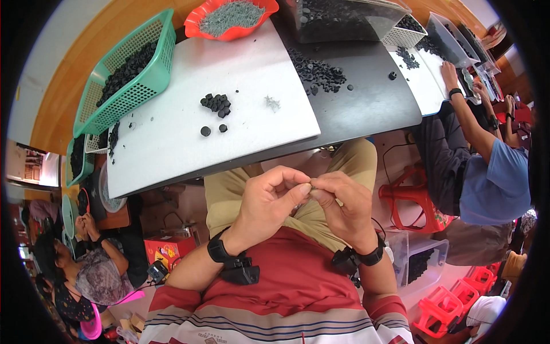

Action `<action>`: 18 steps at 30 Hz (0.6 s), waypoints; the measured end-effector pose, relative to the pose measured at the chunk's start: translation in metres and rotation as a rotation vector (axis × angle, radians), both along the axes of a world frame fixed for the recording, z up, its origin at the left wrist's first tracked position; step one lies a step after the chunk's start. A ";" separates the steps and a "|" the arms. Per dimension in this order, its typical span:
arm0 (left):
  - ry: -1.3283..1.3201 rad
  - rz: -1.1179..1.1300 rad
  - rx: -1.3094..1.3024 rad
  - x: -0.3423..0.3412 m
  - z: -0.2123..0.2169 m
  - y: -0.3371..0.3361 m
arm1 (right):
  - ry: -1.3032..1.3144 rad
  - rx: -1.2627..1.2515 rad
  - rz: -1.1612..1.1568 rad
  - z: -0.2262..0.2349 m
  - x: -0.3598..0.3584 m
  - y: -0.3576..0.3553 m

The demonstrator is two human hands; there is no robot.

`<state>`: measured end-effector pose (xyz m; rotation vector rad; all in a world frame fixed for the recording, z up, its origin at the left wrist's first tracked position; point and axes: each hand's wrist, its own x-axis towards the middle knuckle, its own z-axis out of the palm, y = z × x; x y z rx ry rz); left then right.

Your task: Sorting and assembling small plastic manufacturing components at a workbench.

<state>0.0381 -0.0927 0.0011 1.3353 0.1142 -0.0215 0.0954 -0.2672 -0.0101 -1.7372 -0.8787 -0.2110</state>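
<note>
Left hand (266, 198) and right hand (346, 205) are pinched around a tiny piece (312, 187).
Whether the piled black pieces (216, 104) are finished cannot be told; more seem left in the basket (133, 100).

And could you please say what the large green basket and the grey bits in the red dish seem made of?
Large green basket: probably plastic, slightly glossy, given its moulded openings. Grey bits: perhaps metal, dull, looking thin and spiky; uncertain.

Over the lap (222, 200), the left grip (267, 202) and right grip (346, 205) pinch a tiny, half-hidden item (311, 187); black pieces (216, 105) cluster on the white board (172, 146) beyond.
</note>
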 end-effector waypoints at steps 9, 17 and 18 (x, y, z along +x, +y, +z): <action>0.047 -0.180 0.157 -0.005 0.011 0.006 | 0.377 0.180 0.120 0.002 -0.015 -0.013; 0.019 -0.286 0.157 -0.011 0.017 -0.002 | 0.414 0.225 0.102 0.007 -0.026 -0.020; 0.009 -0.285 0.165 -0.012 0.020 -0.003 | 0.380 0.198 0.090 0.009 -0.026 -0.022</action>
